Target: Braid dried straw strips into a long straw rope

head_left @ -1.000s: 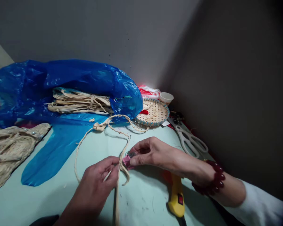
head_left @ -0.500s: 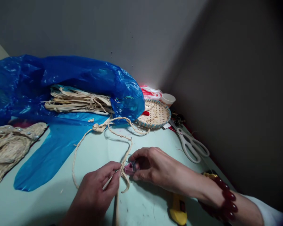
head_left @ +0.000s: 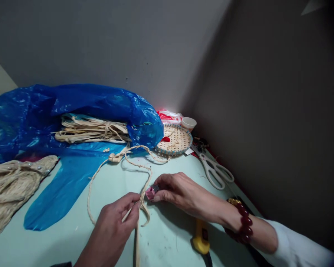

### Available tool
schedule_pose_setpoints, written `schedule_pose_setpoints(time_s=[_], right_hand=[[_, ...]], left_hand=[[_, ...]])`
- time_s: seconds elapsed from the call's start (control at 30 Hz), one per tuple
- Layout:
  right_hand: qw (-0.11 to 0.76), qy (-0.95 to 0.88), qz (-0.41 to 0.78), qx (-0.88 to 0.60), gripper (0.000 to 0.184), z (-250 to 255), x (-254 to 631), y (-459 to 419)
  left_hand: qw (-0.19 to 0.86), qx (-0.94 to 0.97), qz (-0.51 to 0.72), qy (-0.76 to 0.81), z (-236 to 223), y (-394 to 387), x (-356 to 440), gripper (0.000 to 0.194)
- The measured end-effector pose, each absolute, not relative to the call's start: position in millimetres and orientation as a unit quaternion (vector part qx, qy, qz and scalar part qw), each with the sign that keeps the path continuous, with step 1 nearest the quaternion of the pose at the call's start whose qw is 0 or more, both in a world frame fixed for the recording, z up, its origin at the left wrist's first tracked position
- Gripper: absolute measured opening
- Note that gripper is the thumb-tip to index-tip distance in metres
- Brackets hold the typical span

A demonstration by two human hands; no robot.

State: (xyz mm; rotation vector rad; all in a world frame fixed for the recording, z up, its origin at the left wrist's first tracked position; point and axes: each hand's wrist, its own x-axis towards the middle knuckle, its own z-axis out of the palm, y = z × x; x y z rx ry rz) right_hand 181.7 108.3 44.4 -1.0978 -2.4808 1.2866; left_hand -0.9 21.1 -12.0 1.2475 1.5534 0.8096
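At my far left a woven straw piece (head_left: pixel 19 189) with pearly beads along its top runs out of view, so its full shape is lost to me. Behind it the crumpled blue plastic bag (head_left: pixel 86 96) sprawls along the wall; in its mouth lies a tied bundle of dry straw strips (head_left: pixel 91 129), lengthwise from left to right, its upper side partly covered by the plastic. A thin twisted cord (head_left: pixel 89 193) loops down from a knot in front of the bag and passes behind my left hand (head_left: pixel 111 222). With that thumb and forefinger I pinch a straw braid (head_left: pixel 143 191), in front of me at mid-table. Its long axis runs away from me, leaning slightly right at the far end; loose strands hang toward me, one curling right, a straight one leaving the lower edge. Just right of the braid, my right hand (head_left: pixel 180 194) grips a small pink piece (head_left: pixel 150 193) with a dark metallic part, its pink end facing the braid; my fingers hide the rest, and I cannot tell whether the two touch. Beyond sit a round woven basket (head_left: pixel 183 139) and a paper cup (head_left: pixel 188 123). My right forearm covers the upper end of a yellow-handled tool (head_left: pixel 200 237). White-handled scissors (head_left: pixel 207 159) lie past my wrist, blades pointing away.
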Motion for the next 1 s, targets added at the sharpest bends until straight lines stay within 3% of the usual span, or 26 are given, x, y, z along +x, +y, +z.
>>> schedule_pose_setpoints(time_s=[0.2,0.5,0.8,1.0], right_hand=[[0.071,-0.846,0.403,-0.343,0.037,51.7,179.0,112.4],[0.054,-0.860,0.398,-0.314,0.031,50.5,171.6,118.4],[0.043,-0.863,0.394,-0.312,0.029,42.4,162.5,127.9],[0.107,-0.888,0.243,-0.374,0.031,45.2,164.3,109.8]], left_hand=[[0.450,0.524,0.342,0.637,-16.2,22.3,-0.9,0.026],[0.408,0.578,0.315,0.632,-13.5,20.8,0.6,0.022],[0.508,0.541,0.307,0.596,-12.2,32.0,-6.3,0.029],[0.519,0.537,0.309,0.590,-9.8,31.8,-6.7,0.027]])
